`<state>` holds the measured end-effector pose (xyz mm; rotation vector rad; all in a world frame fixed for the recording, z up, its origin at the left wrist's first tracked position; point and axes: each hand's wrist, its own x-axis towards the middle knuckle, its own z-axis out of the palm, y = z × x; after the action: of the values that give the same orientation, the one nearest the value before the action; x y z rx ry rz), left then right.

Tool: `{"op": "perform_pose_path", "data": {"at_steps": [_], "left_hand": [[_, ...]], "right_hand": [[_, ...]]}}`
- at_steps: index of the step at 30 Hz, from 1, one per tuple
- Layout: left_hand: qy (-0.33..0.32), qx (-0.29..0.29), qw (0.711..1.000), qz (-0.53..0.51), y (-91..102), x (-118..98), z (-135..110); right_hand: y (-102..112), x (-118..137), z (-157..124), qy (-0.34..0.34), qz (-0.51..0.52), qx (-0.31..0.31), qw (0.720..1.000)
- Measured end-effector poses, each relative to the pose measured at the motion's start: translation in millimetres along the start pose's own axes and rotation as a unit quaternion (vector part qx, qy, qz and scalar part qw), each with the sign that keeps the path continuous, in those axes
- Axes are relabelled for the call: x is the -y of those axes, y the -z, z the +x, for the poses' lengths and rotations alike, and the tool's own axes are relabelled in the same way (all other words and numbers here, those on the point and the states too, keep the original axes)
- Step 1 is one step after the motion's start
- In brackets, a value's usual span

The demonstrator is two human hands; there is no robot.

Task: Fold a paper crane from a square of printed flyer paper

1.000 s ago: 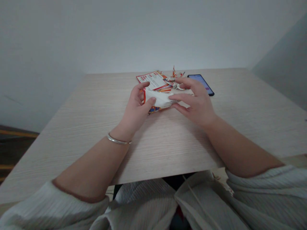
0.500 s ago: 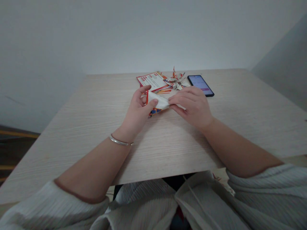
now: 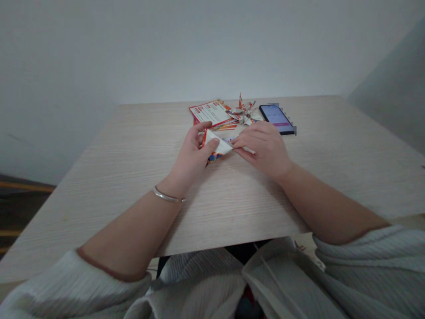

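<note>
Between my hands, above the table, is a folded piece of printed paper (image 3: 218, 143), white on the face toward me with red, orange and blue print at its edges. My left hand (image 3: 195, 148) is closed on its left side, thumb pressed on the white face and fingers behind. With thumb and fingertips, my right hand (image 3: 260, 146) pinches the paper's pointed right end. Just beyond lie a stack of printed sheets (image 3: 210, 112) and a spiky folded-paper piece (image 3: 245, 113) in the same colours. The fingers of my left hand behind the paper are partly hidden.
A phone (image 3: 278, 119) with a lit screen lies beyond my right hand, at the right of the folded-paper piece. The pale wooden table (image 3: 133, 164) meets a wall (image 3: 212, 48) at its far edge. Its near edge is by my lap.
The paper's right corner has come slightly down and to the left with my right fingertips, and a patterned layer now shows behind the white face. My left hand keeps its grip.
</note>
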<state>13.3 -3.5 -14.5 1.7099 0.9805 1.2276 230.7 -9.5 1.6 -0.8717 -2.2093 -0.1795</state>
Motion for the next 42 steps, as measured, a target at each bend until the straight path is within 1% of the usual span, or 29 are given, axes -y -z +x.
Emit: {"op": "perform_pose_path", "data": {"at_steps": [3,6,8,10,12,14,15,17,18,20,25,28,30,33,35,38,41,42], "left_hand": [[-0.061,-0.044,0.991,0.110,3.8,-2,-1],[-0.108,-0.109,0.966,0.208,8.0,-5,-2],[-0.117,-0.136,0.954,0.241,8.8,-8,-2],[-0.093,-0.141,0.959,0.229,7.4,-8,-2],[-0.033,-0.127,0.975,0.180,5.1,-7,-2],[0.039,-0.083,0.988,0.123,3.7,-5,0],[0.064,-0.058,0.992,0.097,3.8,-4,0],[0.081,-0.021,0.995,0.054,5.5,-2,2],[0.075,-0.015,0.996,0.036,6.9,-1,3],[0.058,-0.022,0.998,0.001,9.9,1,5],[0.030,-0.031,0.997,-0.061,12.4,7,9],[0.001,-0.046,0.997,-0.067,10.7,10,10],[-0.019,-0.053,0.997,-0.060,9.4,11,11],[-0.042,-0.043,0.997,-0.049,8.3,10,11],[-0.053,-0.027,0.997,-0.041,8.8,10,10],[-0.053,-0.009,0.998,-0.023,11.0,13,10],[-0.028,-0.009,1.000,0.005,13.6,20,11],[-0.022,0.004,1.000,0.010,14.2,21,11]], "right_hand": [[1,1,0,0.002,-0.008,0.000,1.000],[1,2,0,-0.004,-0.009,-0.004,1.000],[2,2,0,-0.011,-0.014,-0.018,1.000],[1,2,0,-0.011,-0.018,-0.029,0.999],[1,1,0,-0.005,-0.015,-0.025,1.000],[-1,-1,0,0.001,-0.004,-0.011,1.000],[-2,-2,-1,0.002,0.002,-0.004,1.000],[-4,-3,-2,0.008,0.016,0.008,1.000],[-5,-4,-2,0.012,0.024,0.013,1.000],[-7,-6,-3,0.022,0.040,0.019,0.999],[-9,-9,-4,0.056,0.053,0.013,0.997],[-10,-9,-3,0.064,0.053,0.034,0.996],[-11,-8,-3,0.069,0.051,0.035,0.996],[-11,-4,-3,0.078,0.042,0.034,0.995],[-9,-1,-4,0.070,0.028,0.045,0.996],[-7,2,-5,0.037,0.017,0.057,0.998],[-7,1,-5,0.006,0.032,0.039,0.999],[-8,0,-5,0.000,0.039,0.032,0.999]]}}
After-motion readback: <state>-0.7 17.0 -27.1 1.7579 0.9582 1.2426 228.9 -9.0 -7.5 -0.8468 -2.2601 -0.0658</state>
